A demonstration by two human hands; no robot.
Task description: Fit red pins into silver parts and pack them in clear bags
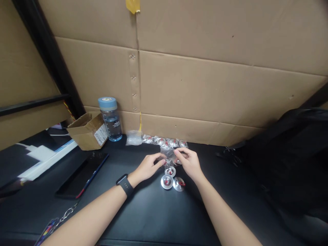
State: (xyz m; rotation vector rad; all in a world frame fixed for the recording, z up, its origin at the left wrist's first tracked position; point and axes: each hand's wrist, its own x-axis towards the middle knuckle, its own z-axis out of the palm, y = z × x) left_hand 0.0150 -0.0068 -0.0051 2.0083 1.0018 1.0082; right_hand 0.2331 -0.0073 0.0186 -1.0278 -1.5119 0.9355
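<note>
metal discs (167, 182): silver, red | bag (169, 154): clear | tabletop (153, 218): black | bottle lid (107, 104): blue | cardboard wall (194, 92): tan

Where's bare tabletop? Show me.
Bare black tabletop lies between left forearm and right forearm, nearer than the round silver metal pieces, and between right forearm and black fabric bag. Crowded: around left hand, right hand and clear plastic packets.

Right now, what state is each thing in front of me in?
Left hand: at clear bag, grip unclear
Right hand: pinching clear bag
Clear bag: held, contents unclear
Loose metal discs: unwrapped
Bottle: upright, capped, partly filled
Cardboard box: open-topped
Phone: flat, screen dark
Watch: strapped on left wrist
</note>
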